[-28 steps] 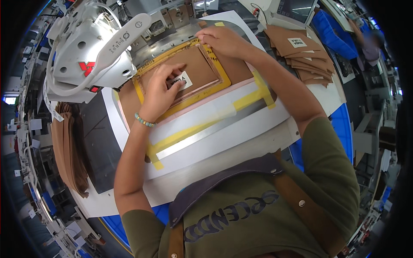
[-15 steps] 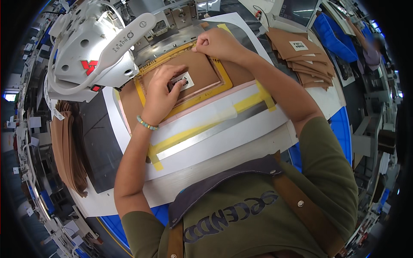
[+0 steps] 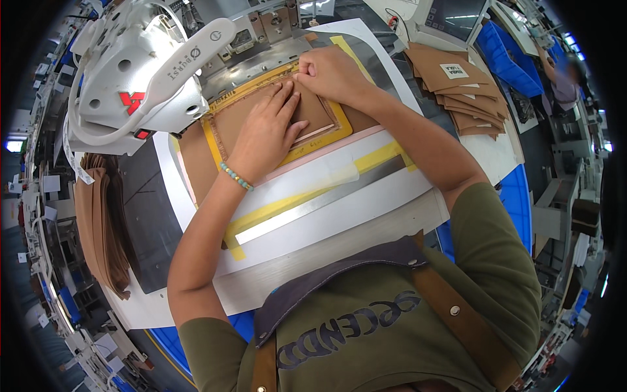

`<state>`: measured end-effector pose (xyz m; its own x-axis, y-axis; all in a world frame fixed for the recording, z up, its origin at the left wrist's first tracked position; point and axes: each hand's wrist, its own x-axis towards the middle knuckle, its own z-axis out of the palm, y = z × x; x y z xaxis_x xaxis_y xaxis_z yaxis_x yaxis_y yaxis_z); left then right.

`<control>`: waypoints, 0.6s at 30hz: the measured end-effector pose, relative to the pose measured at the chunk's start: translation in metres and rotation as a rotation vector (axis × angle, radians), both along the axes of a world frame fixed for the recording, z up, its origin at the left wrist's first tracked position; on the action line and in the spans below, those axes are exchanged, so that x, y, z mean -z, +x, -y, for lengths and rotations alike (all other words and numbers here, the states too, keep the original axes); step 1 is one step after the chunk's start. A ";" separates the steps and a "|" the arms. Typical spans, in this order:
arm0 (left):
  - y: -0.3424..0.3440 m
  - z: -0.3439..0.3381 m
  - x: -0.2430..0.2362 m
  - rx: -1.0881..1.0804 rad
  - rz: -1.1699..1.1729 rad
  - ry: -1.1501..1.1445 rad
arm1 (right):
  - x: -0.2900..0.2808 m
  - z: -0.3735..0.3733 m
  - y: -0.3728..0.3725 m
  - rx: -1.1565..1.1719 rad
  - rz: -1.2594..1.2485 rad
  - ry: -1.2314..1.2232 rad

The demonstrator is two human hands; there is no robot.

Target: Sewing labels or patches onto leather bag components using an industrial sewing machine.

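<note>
A yellow rectangular frame (image 3: 332, 137) lies on brown material (image 3: 196, 153) on a white board (image 3: 166, 183) with yellow tape strips. My left hand (image 3: 264, 134) rests flat inside the frame with its fingers stretched out, covering the spot where a white label was. My right hand (image 3: 330, 75) is closed at the frame's far right corner, fingertips pinched down near its edge; what they hold, if anything, is hidden. A white machine (image 3: 114, 85) with a curved handle stands just left of the frame.
Brown pieces, some with white labels, pile at the right (image 3: 470, 98); more brown sheets (image 3: 98, 228) stand on the left. A screen (image 3: 444, 19) and blue bin (image 3: 506, 55) are at the back right. A co-worker (image 3: 562, 78) works beyond them.
My left hand has moved right and forward and flattened, now covering the white label. My right hand stays closed at the corner, shifted slightly.
</note>
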<state>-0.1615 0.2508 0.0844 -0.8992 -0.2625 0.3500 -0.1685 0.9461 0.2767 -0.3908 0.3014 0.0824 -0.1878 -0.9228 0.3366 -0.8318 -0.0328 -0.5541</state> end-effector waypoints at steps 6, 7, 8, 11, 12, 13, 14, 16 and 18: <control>0.003 0.002 0.000 -0.008 0.015 0.038 | -0.017 -0.010 -0.020 -0.086 -0.035 -0.039; 0.003 0.002 0.000 -0.009 0.029 0.036 | -0.019 -0.014 -0.025 -0.161 -0.175 -0.035; 0.003 0.002 0.000 -0.004 0.036 0.043 | -0.020 -0.019 -0.027 -0.245 -0.306 -0.059; 0.002 0.003 0.001 0.008 0.034 0.036 | -0.014 -0.034 -0.022 -0.358 -0.596 -0.148; 0.001 0.004 0.001 0.007 0.018 0.025 | -0.011 -0.039 -0.019 -0.358 -0.598 -0.146; 0.001 0.004 0.001 0.013 0.025 0.023 | -0.009 -0.043 -0.015 -0.335 -0.645 -0.141; 0.002 0.003 0.002 0.012 0.027 0.024 | -0.007 -0.046 -0.012 -0.317 -0.691 -0.149; 0.002 0.003 0.003 0.009 0.028 0.025 | -0.006 -0.050 -0.007 -0.305 -0.708 -0.128; 0.002 0.003 0.003 0.008 0.009 0.060 | -0.007 -0.051 -0.005 -0.294 -0.722 -0.120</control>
